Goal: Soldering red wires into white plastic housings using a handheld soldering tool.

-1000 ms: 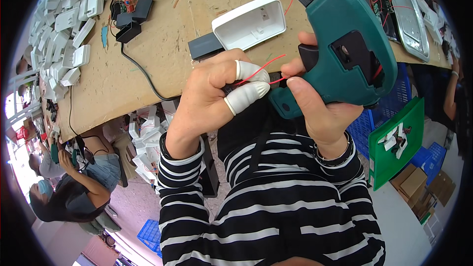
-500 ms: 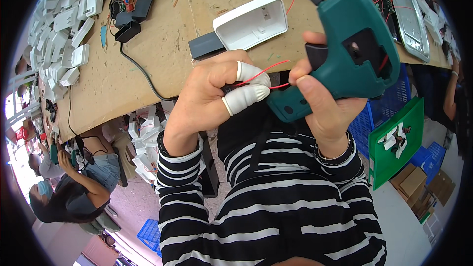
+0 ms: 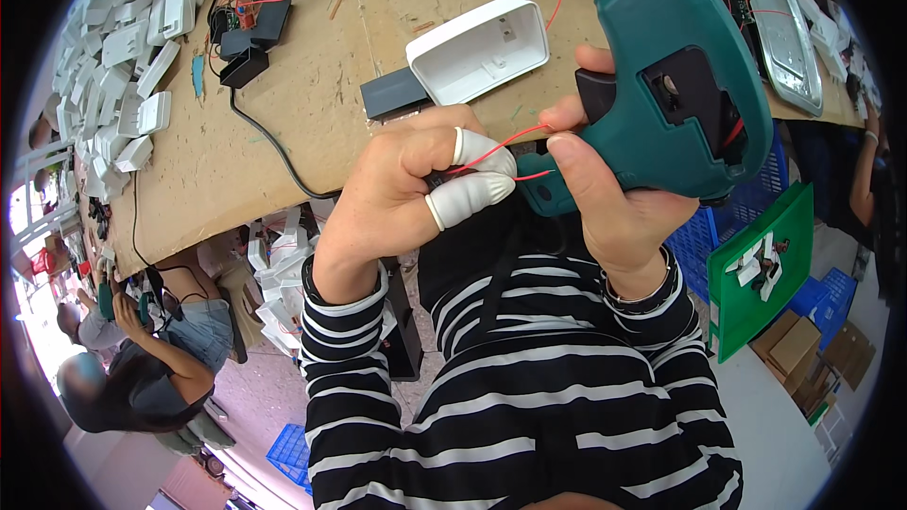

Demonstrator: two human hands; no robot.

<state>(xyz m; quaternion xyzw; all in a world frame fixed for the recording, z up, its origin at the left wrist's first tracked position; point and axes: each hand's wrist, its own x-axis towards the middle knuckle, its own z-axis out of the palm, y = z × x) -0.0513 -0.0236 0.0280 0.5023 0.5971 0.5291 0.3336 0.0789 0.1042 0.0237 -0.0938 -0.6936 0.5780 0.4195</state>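
Observation:
My left hand (image 3: 387, 184), white finger cots on thumb and forefinger, is closed on two red wires (image 3: 515, 139). One wire arcs up to the fingertips of my right hand (image 3: 614, 189); the other's end sticks out free just below. Something dark shows inside the left hand, mostly hidden. My right hand is wrapped round a green soldering gun (image 3: 652, 118) with a black trigger. Its thumb and forefinger meet near the upper wire's end. The gun's metal tip points away, toward the top edge. Beyond my hands lies an open white plastic case (image 3: 472, 57), beside a dark grey block (image 3: 395, 94).
White plastic housings (image 3: 123, 47) are heaped at the table's left, near black boxes (image 3: 248, 66) with circuit boards. A black cable (image 3: 274, 137) crosses the table edge. At the right are a clear tray (image 3: 784, 38) and a green bin (image 3: 756, 307). Another person (image 3: 151, 359) sits at the left.
The soldering gun has tilted slightly and its nose has shifted left. My right fingertips have moved from the lower red wire to the upper one, whose end now rises to them.

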